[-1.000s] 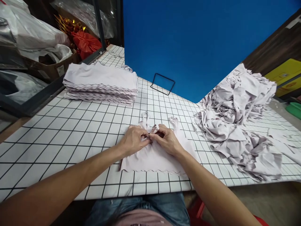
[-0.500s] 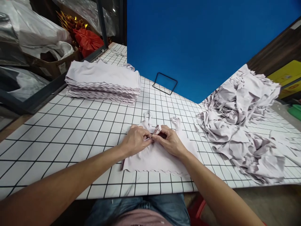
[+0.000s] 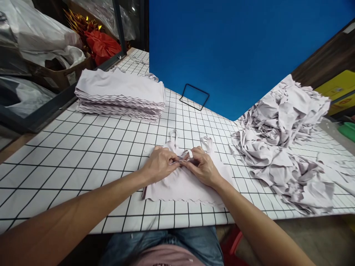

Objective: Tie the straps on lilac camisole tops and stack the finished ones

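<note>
Pinching pale top (image 3: 181,190) at upper edge: L hand (image 3: 161,165) & R hand (image 3: 202,167) both closed on it, nearly touching. Top's on grid table (image 3: 102,155), folded stack (image 3: 119,94) far L, loose pile (image 3: 285,147) R.

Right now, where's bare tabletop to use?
Widest: white, black-gridded tabletop between pale layered fabric stack and left forearm. Narrower: strip between pale strapped garment and crumpled pale fabric heap. Crowded: right, under that heap; centre, where left hand and right hand pinch garment.
</note>
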Motion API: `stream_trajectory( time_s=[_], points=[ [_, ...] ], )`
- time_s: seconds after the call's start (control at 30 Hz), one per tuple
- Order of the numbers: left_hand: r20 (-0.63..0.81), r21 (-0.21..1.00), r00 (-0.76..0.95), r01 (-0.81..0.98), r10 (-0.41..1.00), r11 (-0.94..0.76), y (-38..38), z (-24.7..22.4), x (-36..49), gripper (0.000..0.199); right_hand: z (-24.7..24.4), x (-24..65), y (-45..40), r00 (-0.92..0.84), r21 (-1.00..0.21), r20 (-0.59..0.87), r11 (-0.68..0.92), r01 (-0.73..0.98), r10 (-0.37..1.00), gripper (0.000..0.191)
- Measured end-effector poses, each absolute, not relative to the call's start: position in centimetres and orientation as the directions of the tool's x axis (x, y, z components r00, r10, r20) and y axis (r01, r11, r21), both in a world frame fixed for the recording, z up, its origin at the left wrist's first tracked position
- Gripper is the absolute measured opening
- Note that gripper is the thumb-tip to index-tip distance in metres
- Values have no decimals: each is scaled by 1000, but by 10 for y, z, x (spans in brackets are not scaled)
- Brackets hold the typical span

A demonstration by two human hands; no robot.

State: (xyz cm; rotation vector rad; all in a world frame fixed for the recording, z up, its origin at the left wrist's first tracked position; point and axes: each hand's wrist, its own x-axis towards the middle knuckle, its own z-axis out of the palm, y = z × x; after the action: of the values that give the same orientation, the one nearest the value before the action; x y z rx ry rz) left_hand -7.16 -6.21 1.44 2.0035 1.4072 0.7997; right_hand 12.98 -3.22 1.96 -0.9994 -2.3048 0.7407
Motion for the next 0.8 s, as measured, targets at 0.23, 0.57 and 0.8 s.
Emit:
stream_trajectory(
  time_s=[0.23,0.57,0.8],
  points=[
    [171,690,289,648,942,-324,-61,13,-71,20,25,136,-29,-664,-523,242,672,525,707,11],
    [148,717,338,610,929,-337,-60,16,-72,15,42,130,-23,-809,-158,204,834,529,552,21],
    [143,692,321,644,936,-326,-61,13,-72,19,56,132,-19,-783,-359,81,751,555,617,19]
  ],
)
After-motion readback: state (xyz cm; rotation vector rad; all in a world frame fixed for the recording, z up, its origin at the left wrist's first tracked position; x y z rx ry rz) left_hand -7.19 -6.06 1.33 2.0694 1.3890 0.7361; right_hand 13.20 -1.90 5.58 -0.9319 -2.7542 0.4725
